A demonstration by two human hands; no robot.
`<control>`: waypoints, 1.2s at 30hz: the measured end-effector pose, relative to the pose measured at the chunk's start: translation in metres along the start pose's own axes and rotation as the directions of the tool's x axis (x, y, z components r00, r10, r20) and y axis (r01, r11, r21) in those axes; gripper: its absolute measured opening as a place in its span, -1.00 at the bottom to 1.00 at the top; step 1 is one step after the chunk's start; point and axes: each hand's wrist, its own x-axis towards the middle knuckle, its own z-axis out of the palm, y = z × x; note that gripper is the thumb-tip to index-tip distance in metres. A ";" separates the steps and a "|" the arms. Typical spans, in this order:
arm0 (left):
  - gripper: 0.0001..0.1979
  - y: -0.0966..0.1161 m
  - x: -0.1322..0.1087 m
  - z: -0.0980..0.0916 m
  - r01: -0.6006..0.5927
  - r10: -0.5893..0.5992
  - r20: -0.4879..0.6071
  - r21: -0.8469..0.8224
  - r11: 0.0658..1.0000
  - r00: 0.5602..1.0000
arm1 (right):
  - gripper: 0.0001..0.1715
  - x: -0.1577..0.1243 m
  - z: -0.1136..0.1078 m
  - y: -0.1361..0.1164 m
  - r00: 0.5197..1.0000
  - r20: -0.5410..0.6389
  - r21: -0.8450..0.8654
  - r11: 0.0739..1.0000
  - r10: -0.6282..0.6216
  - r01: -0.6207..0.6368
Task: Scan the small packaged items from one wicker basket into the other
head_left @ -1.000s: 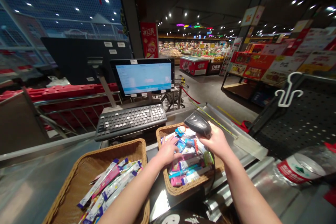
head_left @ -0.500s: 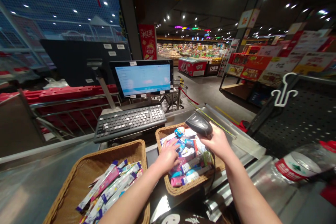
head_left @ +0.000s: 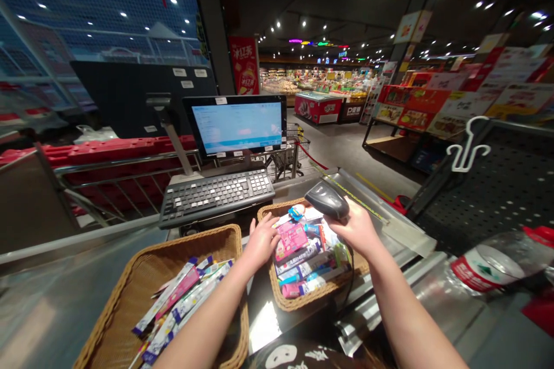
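My right hand [head_left: 355, 226] grips a black barcode scanner [head_left: 328, 200], its head pointing left above the far right part of a small wicker basket [head_left: 289, 304]. My left hand [head_left: 261, 244] is at that basket's left rim with fingers apart, fingertips beside a pink packet [head_left: 291, 241]; whether they touch it I cannot tell. Under the scanner the basket holds several colourful wrapped sweets and tubes, with a blue-and-white piece [head_left: 296, 211] at the back. Left of it stands a larger wicker basket [head_left: 123, 294] holding long purple-ended sachets [head_left: 186, 305], partly hidden by my left forearm.
Behind the baskets are a keyboard [head_left: 219, 195] and a lit screen [head_left: 238, 127], with a dark monitor back [head_left: 130, 98] to the left. A large clear bottle [head_left: 489, 268] lies at right. A white hook [head_left: 468, 147] hangs on a black perforated panel.
My left hand has moved left from over the basket's contents to its left rim, uncovering the pink packet. My right hand keeps the scanner in nearly the same place.
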 end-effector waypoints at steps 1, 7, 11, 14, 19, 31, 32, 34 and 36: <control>-0.77 -0.002 0.000 -0.007 0.013 -0.012 -0.025 0.002 1.000 1.000 | -0.93 0.000 0.000 0.000 1.000 0.001 0.003 1.000 0.000 0.000; -0.71 -0.008 -0.009 -0.050 0.043 -0.026 -0.204 0.084 0.996 0.979 | -0.91 0.006 0.004 -0.001 1.000 -0.015 0.023 1.000 -0.019 0.019; -0.70 -0.016 -0.021 -0.075 0.067 -0.019 -0.309 0.143 0.987 0.951 | -0.77 0.015 0.009 -0.008 0.998 -0.045 0.044 0.998 -0.050 0.052; -0.68 -0.023 -0.032 -0.090 0.094 -0.028 -0.362 0.166 0.982 0.932 | -0.68 0.023 0.015 -0.018 0.995 -0.052 0.070 0.994 -0.085 0.088; -0.67 -0.034 -0.051 -0.116 0.161 -0.076 -0.433 0.162 0.974 0.898 | -0.66 0.039 0.028 -0.044 0.983 -0.037 0.112 0.977 -0.179 0.182; -0.67 -0.068 -0.111 -0.165 0.352 -0.231 -0.566 0.114 0.929 0.791 | -0.71 0.052 0.075 -0.115 0.901 0.100 0.252 0.887 -0.422 0.387; -0.68 -0.070 -0.116 -0.166 0.363 -0.237 -0.572 0.115 0.925 0.786 | -0.70 0.051 0.078 -0.119 0.896 0.114 0.265 0.882 -0.430 0.390; -0.69 -0.074 -0.125 -0.169 0.381 -0.249 -0.579 0.116 0.917 0.776 | -0.68 0.048 0.084 -0.126 0.887 0.139 0.287 0.875 -0.441 0.391; -0.69 -0.078 -0.132 -0.171 0.393 -0.256 -0.587 0.116 0.912 0.768 | -0.67 0.046 0.089 -0.132 0.875 0.161 0.306 0.866 -0.457 0.396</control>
